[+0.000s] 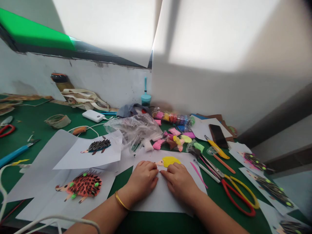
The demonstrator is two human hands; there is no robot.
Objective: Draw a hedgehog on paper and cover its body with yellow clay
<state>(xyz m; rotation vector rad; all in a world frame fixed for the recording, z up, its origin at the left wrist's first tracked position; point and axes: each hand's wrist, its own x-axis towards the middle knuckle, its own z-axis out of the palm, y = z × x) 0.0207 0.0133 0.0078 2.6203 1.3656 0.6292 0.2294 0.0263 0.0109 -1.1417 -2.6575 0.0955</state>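
On a sheet of white paper (156, 198) in front of me lies a flat hedgehog figure of yellow clay (171, 160) with a pale pink snout. My left hand (143, 178), with a gold bangle on its wrist, is closed at the snout side, fingers curled down to the paper. Just across from it, my right hand (179, 180) is closed too, its knuckles covering the lower edge of the yellow body. The fingertips almost meet at a tiny dark speck below the snout. Whatever they pinch is hidden. A pink modelling tool (198, 175) lies right of my right hand.
Finished seed-covered hedgehogs (84, 184) lie on papers at left and right. Beyond my hands are clay packets (174, 131) and a plastic bag (136, 128). Scissors (240, 195), a yellow cutter (219, 150) and a phone (218, 136) are at right. A white cable (56, 219) crosses the front left.
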